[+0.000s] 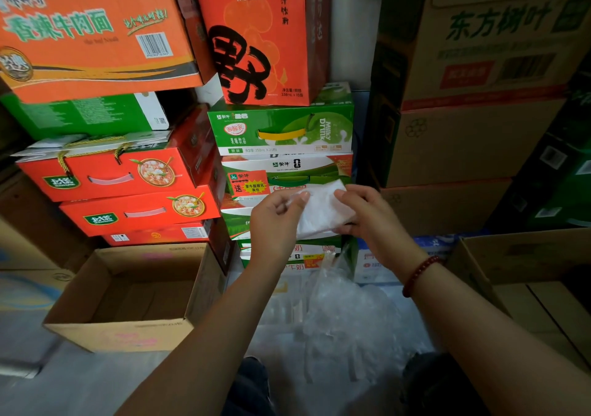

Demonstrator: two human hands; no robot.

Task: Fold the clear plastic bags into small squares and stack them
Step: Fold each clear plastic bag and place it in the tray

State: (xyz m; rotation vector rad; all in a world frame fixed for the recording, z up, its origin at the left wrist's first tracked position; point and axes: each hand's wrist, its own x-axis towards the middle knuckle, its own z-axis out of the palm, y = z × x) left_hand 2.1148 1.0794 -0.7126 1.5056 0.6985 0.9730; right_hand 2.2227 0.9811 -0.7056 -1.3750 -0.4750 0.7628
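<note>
Both hands pinch the folded whitish clear plastic bag [323,212] mid-air: left hand [276,215] on its left edge, right hand [367,211] on the right, likely keeping creases flat. Crumpled clear bags pile [345,316] waits below; open brown cardboard box [128,329] sits left.

stacked cartons [275,128], open box [134,291]; perhaps storeroom

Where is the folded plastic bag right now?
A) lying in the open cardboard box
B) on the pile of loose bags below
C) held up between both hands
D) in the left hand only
C: the folded plastic bag is pinched on one side by the left hand and on the other by the right hand, up in front of the stacked cartons.
</note>
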